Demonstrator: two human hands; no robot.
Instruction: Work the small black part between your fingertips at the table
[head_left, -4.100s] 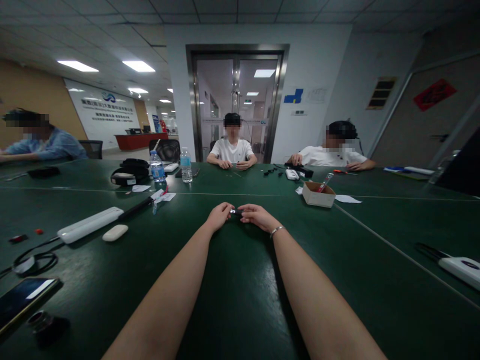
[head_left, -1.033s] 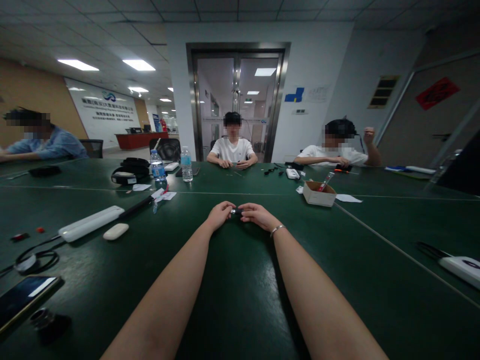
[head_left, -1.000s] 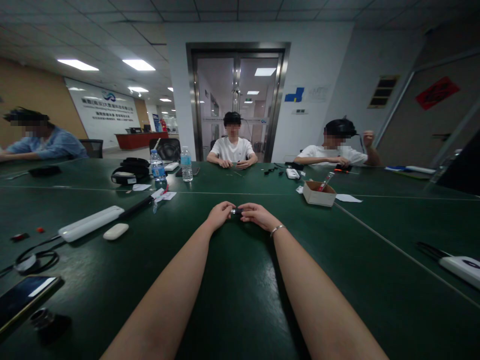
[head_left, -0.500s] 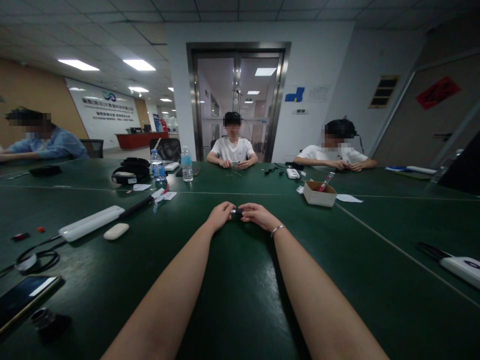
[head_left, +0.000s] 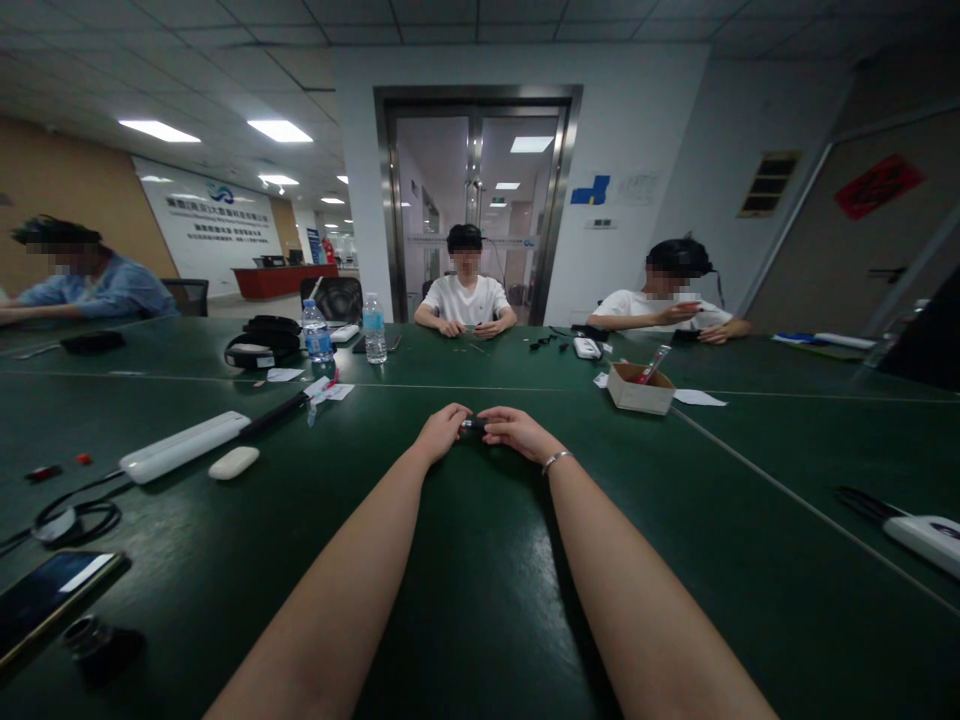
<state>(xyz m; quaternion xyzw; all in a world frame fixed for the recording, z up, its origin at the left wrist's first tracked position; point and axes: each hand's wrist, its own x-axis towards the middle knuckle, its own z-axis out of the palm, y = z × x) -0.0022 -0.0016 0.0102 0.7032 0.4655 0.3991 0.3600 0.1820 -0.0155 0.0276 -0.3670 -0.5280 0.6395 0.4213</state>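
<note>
Between my two hands, just above or on the green table point(head_left: 465, 540), is a small dark object point(head_left: 473, 424) with a shiny silver part towards its left end. Its kind is too small to make out. My left hand point(head_left: 443, 434) pinches the silver end with thumb and fingertips. My right hand point(head_left: 517, 432), with a bracelet point(head_left: 556, 461) at the wrist, grips the black end. The fingers cover both ends of the object.
To the left lie a long white device point(head_left: 184, 447), a white oval case point(head_left: 234, 463), a phone point(head_left: 56, 605) and a dark round jar point(head_left: 86, 637). Ahead are water bottles point(head_left: 374, 328), a small box point(head_left: 640, 390) and co-workers point(head_left: 465, 300). White tongs-like tool point(head_left: 926, 540) is at right.
My hands and the small dark object look the same. The co-worker at the right has raised one hand, and a dark object now shows by the other.
</note>
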